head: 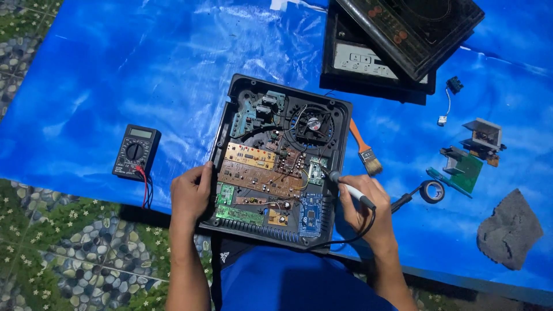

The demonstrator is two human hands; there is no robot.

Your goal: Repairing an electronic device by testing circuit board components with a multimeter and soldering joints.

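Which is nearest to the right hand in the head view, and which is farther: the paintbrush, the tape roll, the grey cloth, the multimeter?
From the right hand:
1. Paintbrush, just above it.
2. Tape roll, to its right.
3. Grey cloth, far right.
4. Multimeter, far left, beyond the left hand.

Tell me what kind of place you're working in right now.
Probably an improvised outdoor repair spot on the ground: a blue tarp spread over patterned pebble-look flooring in strong sunlight, with a multimeter, an opened appliance base full of circuit boards, and loose parts lying about.
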